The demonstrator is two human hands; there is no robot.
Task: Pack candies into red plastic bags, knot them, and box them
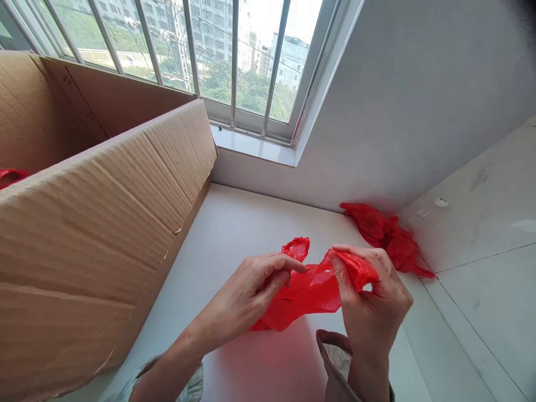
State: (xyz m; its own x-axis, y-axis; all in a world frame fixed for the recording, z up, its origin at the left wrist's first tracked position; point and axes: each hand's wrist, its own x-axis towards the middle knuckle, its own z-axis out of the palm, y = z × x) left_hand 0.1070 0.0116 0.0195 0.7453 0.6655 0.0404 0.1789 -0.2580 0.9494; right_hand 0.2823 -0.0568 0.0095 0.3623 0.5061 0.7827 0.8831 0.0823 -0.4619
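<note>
A crumpled, thin red plastic bag (pixel 299 304) is held up above the white surface, between my two hands. My right hand (pixel 377 296) pinches a bunched part of it between thumb and fingers. My left hand (pixel 262 285) is closed at the bag's left part, its index finger stretched toward the right hand and its other fingers curled. A loop of the red plastic sticks up behind the left fingers. Exactly where the left fingertips grip the plastic is partly hidden.
A large open cardboard box (pixel 138 212) stands on the left, with some red plastic (pixel 12 177) inside. More crumpled red bags (pixel 387 234) lie in the corner at the back right. Behind is a barred window (pixel 234 67); a tiled wall (pixel 481 279) borders the right.
</note>
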